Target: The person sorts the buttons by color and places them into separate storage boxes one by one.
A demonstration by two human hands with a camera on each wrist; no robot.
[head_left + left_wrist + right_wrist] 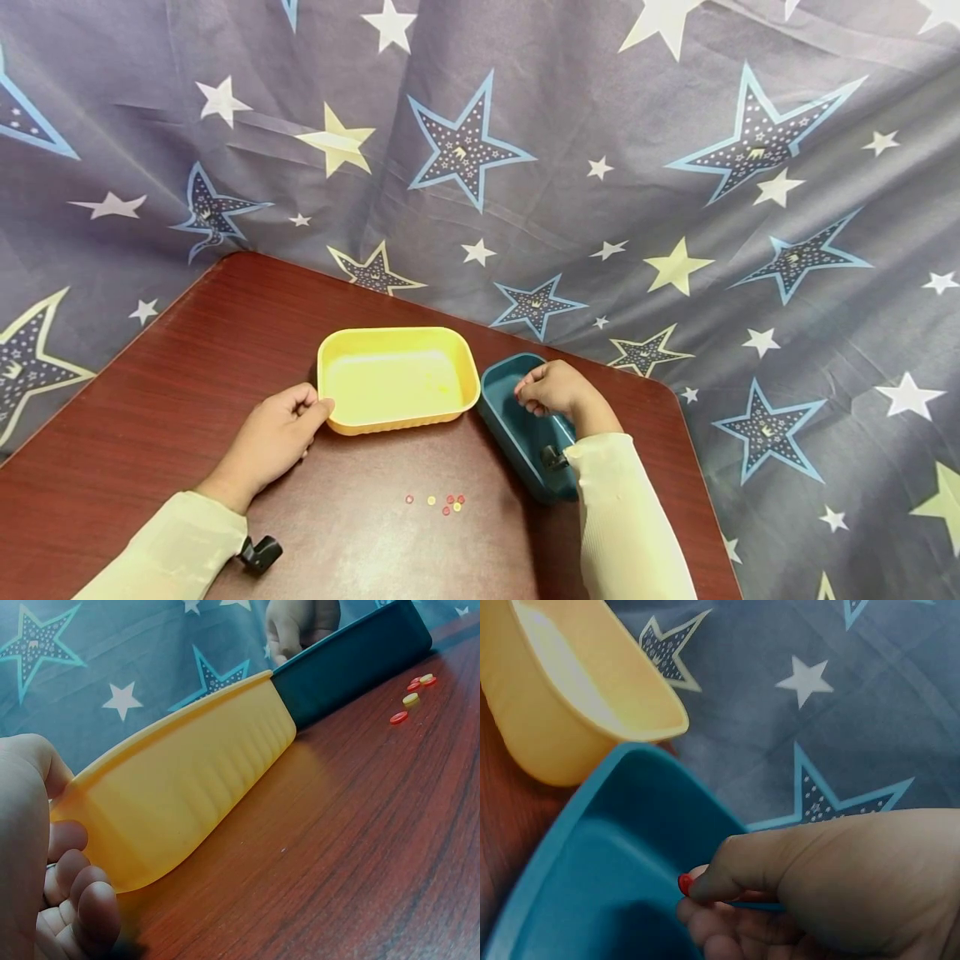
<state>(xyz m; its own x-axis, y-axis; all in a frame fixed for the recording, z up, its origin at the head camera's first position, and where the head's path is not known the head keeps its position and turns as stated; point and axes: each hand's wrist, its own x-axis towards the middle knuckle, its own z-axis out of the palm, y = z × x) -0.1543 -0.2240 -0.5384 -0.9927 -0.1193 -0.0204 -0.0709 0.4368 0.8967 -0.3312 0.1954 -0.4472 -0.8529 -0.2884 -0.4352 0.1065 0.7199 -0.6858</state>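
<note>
Red button [685, 884]: It was over the inside of the blue box [521, 429], up in the right hand [557, 390]. The right wrist view showed it well; in the head view the fingers mostly hid it.
Right hand: Thumb and finger pinched the red button, and the other fingers were bent.
Blue box: It stood at a slant, to the right of the yellow box [390, 383]. Their corners were very close; I could not tell if they touched.
Yellow box: The head view looked down into it and showed little yellow bits on its bottom, too blurry to name. The left wrist view showed just its outside wall, with bumpy ridges.
Left hand [273, 437]: It pinched the yellow box by the left end of its rim.
Loose buttons [450, 500]: Four red and two yellow lay in front of the boxes. Four were bunched up, and two sat off to the left.
Table [360, 517]: Its back edge ran just behind both boxes. The most room to move was in front of the yellow box and far left.
Curtain [555, 233]: Gray, with stars, it hung behind the table.
</note>
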